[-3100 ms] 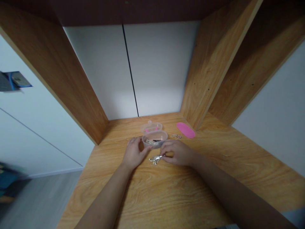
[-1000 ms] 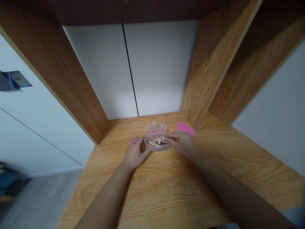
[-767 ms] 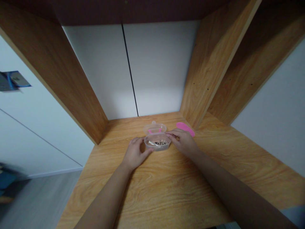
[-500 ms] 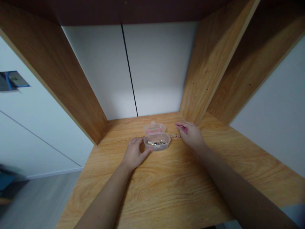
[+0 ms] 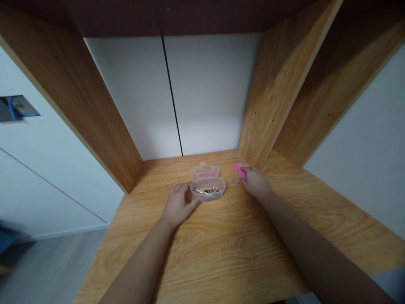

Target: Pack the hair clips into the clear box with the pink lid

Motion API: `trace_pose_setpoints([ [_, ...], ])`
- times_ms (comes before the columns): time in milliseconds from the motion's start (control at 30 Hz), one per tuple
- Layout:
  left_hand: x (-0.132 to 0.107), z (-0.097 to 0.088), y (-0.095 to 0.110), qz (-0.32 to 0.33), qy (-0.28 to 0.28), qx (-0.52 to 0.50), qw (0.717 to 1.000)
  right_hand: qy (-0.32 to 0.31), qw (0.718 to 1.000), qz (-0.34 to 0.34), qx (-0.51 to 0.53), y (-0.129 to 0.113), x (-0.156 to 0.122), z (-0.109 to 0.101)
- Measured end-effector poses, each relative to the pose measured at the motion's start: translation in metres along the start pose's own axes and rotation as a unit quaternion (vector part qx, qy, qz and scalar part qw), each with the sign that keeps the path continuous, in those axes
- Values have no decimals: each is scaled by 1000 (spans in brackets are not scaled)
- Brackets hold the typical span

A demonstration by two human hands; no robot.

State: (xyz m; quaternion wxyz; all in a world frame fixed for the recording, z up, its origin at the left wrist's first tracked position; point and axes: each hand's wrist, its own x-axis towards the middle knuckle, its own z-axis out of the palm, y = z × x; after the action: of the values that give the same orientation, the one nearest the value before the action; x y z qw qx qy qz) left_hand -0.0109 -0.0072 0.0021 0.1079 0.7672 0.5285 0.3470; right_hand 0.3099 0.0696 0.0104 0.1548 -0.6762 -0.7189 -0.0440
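Observation:
A small clear plastic box [image 5: 208, 196] lies with its hinged lid [image 5: 204, 171] thrown back behind it, pink pieces showing at the lid. Inside are small metal items [image 5: 209, 191], too small to name surely. My left hand [image 5: 177, 206] cups the box's left end, thumb at the front and fingers at the back rim. To the right, my right hand [image 5: 257, 183] grips a flat, rounded pink piece [image 5: 239, 169] by its right edge. Between that hand and the box sits a small heap of thin, pale loops [image 5: 232, 181].
Both hands work on a wood-grain desktop [image 5: 202, 253]. Wooden side panels rise at the left [image 5: 79, 97] and right [image 5: 268, 93], with a white back wall [image 5: 205, 93] between them. A dark shelf [image 5: 190, 17] hangs overhead.
My right hand has turned, so the pink piece now shows its broad face instead of being mostly covered by the fingers. My left hand stays at the box.

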Motion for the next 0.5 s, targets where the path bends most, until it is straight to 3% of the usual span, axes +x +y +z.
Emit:
trace_pose_setpoints([
  [133,0,-1,1,0,-4,-2,1000,-7,1000,25,2,-1,-1,-2],
  [300,0,0,1,1,0,0,1000,29,999,7,36,-4,-1,-9],
  [500,1,0,1,1,-2,-5,1000,127,968,-103,192,-31,-9,-21],
])
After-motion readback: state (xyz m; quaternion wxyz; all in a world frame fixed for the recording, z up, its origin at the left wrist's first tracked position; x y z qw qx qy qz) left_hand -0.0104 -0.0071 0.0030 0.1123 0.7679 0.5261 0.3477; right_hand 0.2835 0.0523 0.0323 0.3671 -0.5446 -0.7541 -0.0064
